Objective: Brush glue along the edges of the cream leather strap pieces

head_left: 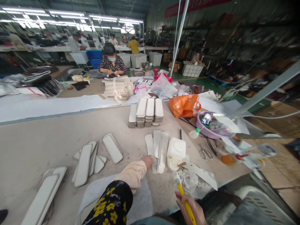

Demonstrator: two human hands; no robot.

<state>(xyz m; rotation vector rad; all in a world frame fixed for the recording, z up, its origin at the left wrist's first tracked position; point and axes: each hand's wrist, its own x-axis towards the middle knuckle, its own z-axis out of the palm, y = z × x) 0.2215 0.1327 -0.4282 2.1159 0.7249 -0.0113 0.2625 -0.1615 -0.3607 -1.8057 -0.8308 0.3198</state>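
My right hand (191,207) is wrapped round the yellow handle of a brush (180,186). The bristles sit close to the mouth of a white plastic jug (177,148), which has yellowish residue around its opening. Further left, my left hand (147,161) reaches to the lower end of a white strip (149,143), fingers closed at its edge. More pale strips (162,153) lie overlapping just right of that hand. A white sheet (140,198) is spread under my left forearm.
Stacks of white rounded panels (150,109) stand ahead; loose panels (83,164) lie left. To the right are scissors (205,152), a small green-capped bottle (194,133), a purple basin (211,131) and an orange bag (184,104). A co-worker (112,62) sits across the table.
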